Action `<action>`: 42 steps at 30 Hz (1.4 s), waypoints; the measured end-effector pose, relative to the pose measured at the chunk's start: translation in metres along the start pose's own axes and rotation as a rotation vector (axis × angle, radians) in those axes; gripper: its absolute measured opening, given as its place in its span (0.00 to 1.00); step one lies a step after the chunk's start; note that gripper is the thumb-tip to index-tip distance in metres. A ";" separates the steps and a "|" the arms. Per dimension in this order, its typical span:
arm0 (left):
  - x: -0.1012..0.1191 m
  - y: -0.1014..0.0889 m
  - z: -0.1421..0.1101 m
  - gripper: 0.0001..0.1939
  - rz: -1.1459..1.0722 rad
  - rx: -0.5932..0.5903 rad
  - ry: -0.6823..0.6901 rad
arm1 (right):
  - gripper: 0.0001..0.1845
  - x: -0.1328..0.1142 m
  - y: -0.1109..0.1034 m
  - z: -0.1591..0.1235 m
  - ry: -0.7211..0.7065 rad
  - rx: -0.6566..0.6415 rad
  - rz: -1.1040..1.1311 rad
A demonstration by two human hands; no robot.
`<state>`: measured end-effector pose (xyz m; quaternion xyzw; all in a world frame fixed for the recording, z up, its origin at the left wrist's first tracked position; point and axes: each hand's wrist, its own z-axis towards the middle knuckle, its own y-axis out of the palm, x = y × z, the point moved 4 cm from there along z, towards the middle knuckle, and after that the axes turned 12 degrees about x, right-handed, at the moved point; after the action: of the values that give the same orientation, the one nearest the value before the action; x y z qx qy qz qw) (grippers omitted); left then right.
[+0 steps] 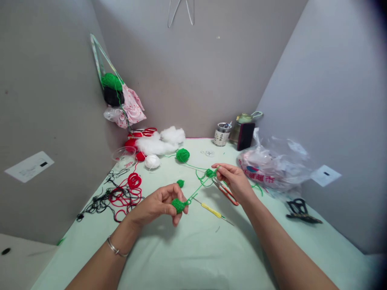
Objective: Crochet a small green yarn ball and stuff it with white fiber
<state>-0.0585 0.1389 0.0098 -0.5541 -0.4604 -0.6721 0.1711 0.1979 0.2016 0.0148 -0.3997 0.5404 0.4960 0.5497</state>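
Observation:
Between the fingers and thumb of my left hand (160,203) is a small green crocheted piece (178,206). My right hand (232,179) pinches green yarn (200,187), which runs in a line from that piece up to the fingertips. A little green clump (209,173) shows by the right fingertips; I cannot tell if it is held or lies behind. Below the yarn lies a crochet hook (211,210) with a yellow handle. Orange-handled scissors (229,195) rest partly under my right hand. A small green round piece (180,183) sits just beyond my left hand.
A green yarn ball (182,155), white yarn ball (152,161) and white stuffing (155,143) stand at the back. Tangled black yarn (101,201) and red yarn (134,181) spread left. A plastic bag (272,165), phone (246,136) and black claw clip (302,211) are right.

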 end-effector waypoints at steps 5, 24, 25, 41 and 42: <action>0.000 0.002 0.000 0.19 -0.004 0.023 -0.002 | 0.21 -0.002 0.001 0.000 -0.025 0.009 -0.038; 0.018 -0.048 0.005 0.14 -0.289 0.752 0.395 | 0.05 0.006 0.020 -0.026 -0.206 -0.418 -0.820; 0.018 -0.049 0.005 0.14 -0.296 0.782 0.411 | 0.05 0.006 0.023 -0.032 -0.197 -0.495 -0.858; 0.003 -0.001 0.009 0.19 -0.033 0.608 0.329 | 0.14 -0.041 0.030 -0.057 0.041 -0.467 0.091; 0.000 0.001 0.010 0.18 -0.023 0.591 0.320 | 0.14 -0.043 0.029 -0.057 0.040 -0.420 0.121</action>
<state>-0.0521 0.1462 0.0104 -0.3627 -0.6090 -0.5898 0.3869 0.1618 0.1468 0.0545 -0.4823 0.4591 0.6215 0.4128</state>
